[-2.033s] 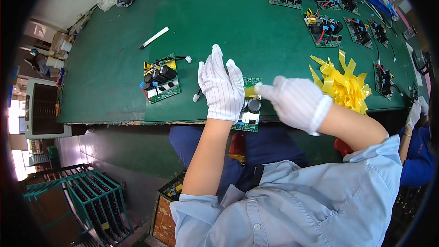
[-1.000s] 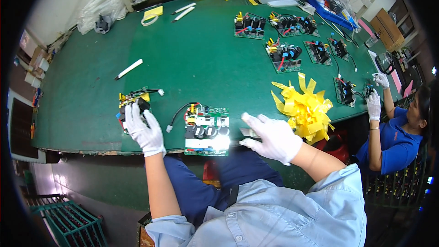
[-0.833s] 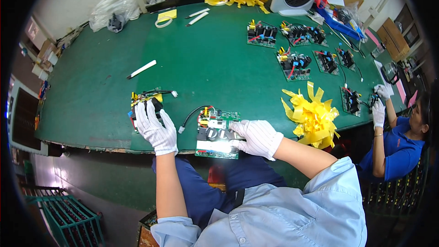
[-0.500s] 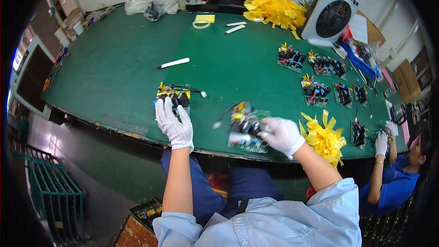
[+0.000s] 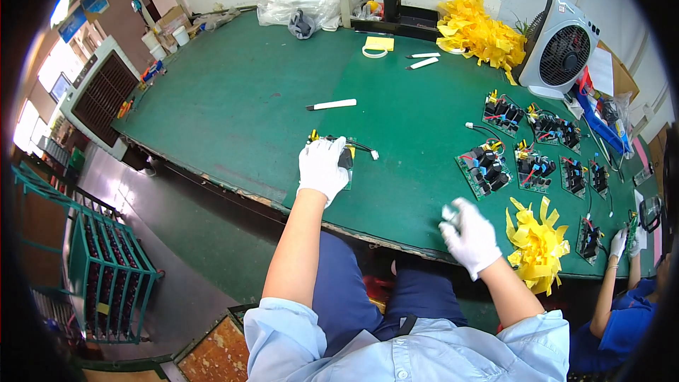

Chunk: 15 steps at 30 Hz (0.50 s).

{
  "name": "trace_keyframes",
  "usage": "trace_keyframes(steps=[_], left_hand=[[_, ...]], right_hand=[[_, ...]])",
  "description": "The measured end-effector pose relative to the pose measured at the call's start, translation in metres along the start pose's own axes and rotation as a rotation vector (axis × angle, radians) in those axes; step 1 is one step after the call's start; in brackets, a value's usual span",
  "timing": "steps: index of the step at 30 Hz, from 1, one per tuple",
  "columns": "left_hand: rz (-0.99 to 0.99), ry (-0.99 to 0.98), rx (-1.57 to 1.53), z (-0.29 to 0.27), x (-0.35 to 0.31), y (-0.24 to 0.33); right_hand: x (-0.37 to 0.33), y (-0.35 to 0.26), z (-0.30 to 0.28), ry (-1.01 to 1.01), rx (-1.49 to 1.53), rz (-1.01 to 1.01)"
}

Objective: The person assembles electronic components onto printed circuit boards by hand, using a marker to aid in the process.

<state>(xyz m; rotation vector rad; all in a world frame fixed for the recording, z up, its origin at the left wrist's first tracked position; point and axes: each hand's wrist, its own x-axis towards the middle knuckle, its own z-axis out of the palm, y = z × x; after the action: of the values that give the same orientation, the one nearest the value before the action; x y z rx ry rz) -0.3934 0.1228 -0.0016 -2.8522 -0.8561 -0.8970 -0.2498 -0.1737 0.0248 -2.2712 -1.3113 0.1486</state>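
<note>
My left hand point(image 5: 323, 168), in a white glove, is closed over a circuit board point(image 5: 349, 177) near the front edge of the table. The hand covers most of that board; a black component, some yellow tape and a dark cable with a white plug show beside it. My right hand point(image 5: 469, 235), also gloved, is above the front edge with thumb and fingers apart and nothing in it. Beyond it lies another circuit board point(image 5: 485, 169) with black components and a cable curving up to a white plug. A heap of yellow strips point(image 5: 535, 244) is right of that hand.
Several more circuit boards point(image 5: 535, 168) lie on the green table point(image 5: 233, 99) at the right. A co-worker's gloved hands point(image 5: 619, 242) hold a board there. White-handled tools point(image 5: 334, 105), a tape roll point(image 5: 375, 51), yellow strips point(image 5: 484, 32) and a fan point(image 5: 564, 46) are farther back.
My right hand has set its circuit board down beside the others at the right, let go and drawn back. My left hand now covers more of its board. The view has shifted.
</note>
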Motion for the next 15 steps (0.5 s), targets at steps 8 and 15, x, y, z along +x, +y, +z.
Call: trace_keyframes(steps=[8,15], left_hand=[[0.083,-0.448,-0.17,-0.017,0.012,0.013],[0.535,-0.655,-0.358,-0.046,-0.024,0.102]], right_hand=[[-0.027,-0.029,0.019,-0.171,0.084,-0.108],[-0.039,-0.006,0.005,0.051,0.239,-0.221]])
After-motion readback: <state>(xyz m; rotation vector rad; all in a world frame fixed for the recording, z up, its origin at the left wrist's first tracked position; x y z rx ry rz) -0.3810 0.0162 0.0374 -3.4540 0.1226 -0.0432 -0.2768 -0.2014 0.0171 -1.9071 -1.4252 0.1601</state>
